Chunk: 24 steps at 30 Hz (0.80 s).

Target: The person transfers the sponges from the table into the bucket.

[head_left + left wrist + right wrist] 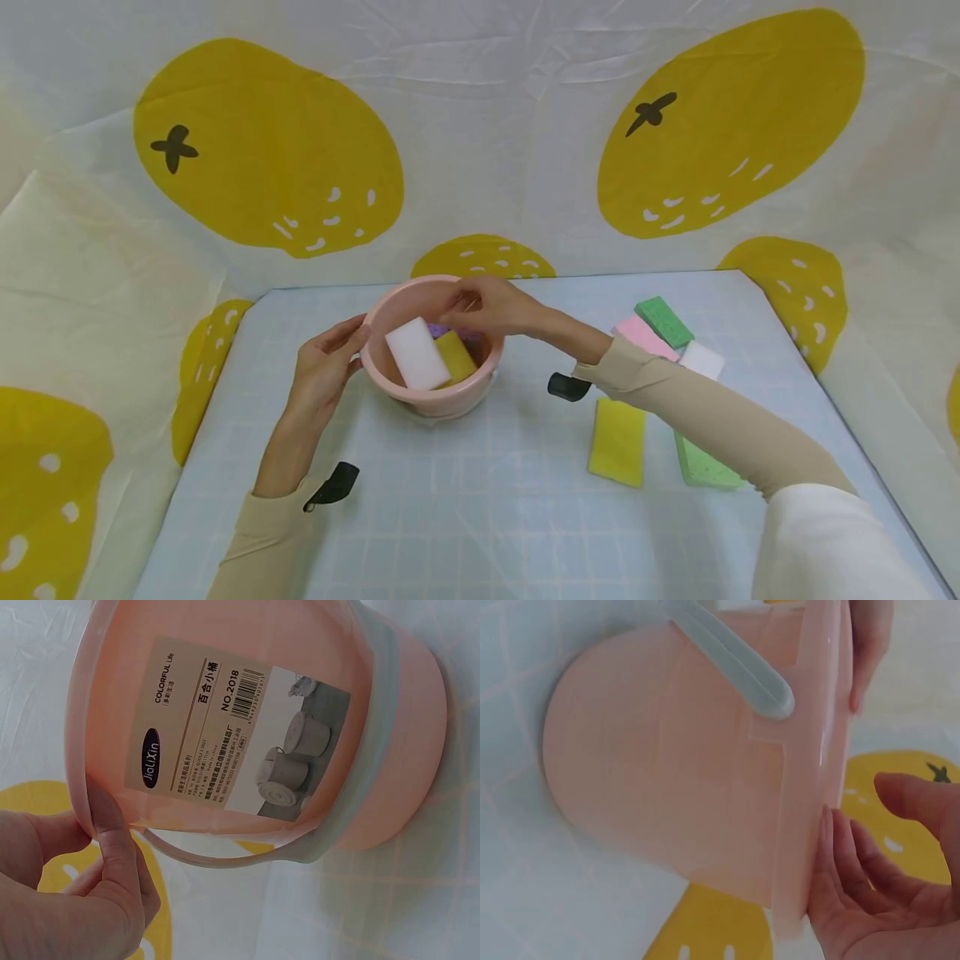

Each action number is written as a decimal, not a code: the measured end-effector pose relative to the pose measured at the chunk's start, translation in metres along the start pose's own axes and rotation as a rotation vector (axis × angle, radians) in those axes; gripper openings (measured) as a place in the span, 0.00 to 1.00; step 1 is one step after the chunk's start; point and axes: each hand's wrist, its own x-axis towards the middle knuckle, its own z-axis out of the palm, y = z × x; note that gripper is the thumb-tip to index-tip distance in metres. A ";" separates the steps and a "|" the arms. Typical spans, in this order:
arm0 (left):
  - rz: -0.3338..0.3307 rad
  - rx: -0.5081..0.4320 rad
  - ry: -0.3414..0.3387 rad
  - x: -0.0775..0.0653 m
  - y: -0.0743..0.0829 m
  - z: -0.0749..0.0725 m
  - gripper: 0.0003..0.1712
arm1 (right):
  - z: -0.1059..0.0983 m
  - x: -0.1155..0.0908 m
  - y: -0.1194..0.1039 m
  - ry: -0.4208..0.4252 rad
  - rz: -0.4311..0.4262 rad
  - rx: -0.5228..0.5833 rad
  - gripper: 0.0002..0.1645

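Note:
A pink plastic bucket [442,406] stands upright on the table, with a white sponge [417,354], a yellow sponge [457,358] and a partly hidden purple sponge [437,331] inside. My left hand [321,371] pinches the bucket's rim on the left; the left wrist view shows thumb and fingers on either side of it, close to a printed label [247,735]. Over the far right of the rim reaches my right hand [498,308], its fingers in the bucket's mouth. In the right wrist view, the thumb stands apart from the loosely bent fingers [847,862], with nothing visible between them.
To the right lie a flat yellow sponge [617,442], a light green sponge [705,462], a pink sponge [645,336], a dark green sponge [664,322] and a white sponge [702,360]. The bucket's grey handle [735,664] hangs down. A fruit-patterned cloth [495,167] surrounds the table.

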 end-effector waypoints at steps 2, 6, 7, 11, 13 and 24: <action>0.000 0.001 0.000 0.000 0.000 0.000 0.29 | -0.003 -0.002 0.001 0.004 0.000 0.011 0.17; 0.004 -0.001 0.001 0.000 -0.001 0.000 0.29 | -0.010 -0.007 0.002 -0.002 -0.002 0.022 0.17; 0.005 -0.002 0.000 0.000 -0.001 0.000 0.29 | -0.012 -0.008 0.003 -0.005 -0.004 0.023 0.17; 0.006 -0.004 0.000 0.001 -0.001 0.000 0.29 | -0.020 -0.015 0.005 0.004 -0.024 0.012 0.16; 0.008 -0.008 -0.003 0.001 -0.002 0.000 0.30 | -0.024 -0.019 0.006 0.021 -0.024 -0.001 0.16; 0.009 0.006 -0.008 0.000 -0.001 -0.001 0.30 | -0.043 -0.036 0.018 0.100 0.048 0.006 0.19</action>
